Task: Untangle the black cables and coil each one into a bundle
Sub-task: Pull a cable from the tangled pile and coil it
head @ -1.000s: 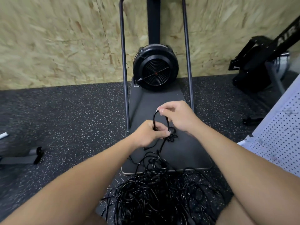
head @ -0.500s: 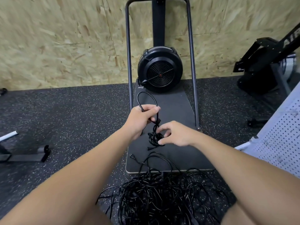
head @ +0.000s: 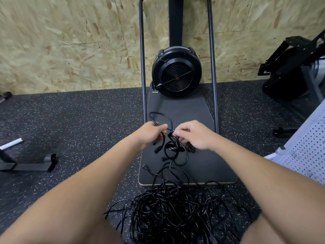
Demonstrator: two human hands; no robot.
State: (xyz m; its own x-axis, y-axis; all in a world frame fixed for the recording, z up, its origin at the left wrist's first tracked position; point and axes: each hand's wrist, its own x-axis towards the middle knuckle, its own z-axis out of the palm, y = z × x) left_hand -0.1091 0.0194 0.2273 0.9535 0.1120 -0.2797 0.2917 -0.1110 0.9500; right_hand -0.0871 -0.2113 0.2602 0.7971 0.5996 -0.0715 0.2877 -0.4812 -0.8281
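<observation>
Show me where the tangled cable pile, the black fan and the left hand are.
tangled cable pile [head: 175, 212], head view, middle of the heap.
black fan [head: 176, 74], head view, grille centre.
left hand [head: 151, 133], head view, back of hand.

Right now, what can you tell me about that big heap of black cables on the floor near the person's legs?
The tangled pile of cables is a loose heap of thin, glossy black cords, looped and crossing with no order. It lies on the speckled rubber floor, just before the near edge of the dark mat, between the person's forearms. A few strands run up onto the mat, one ending in a small plug. Neither hand touches the heap itself.
</observation>
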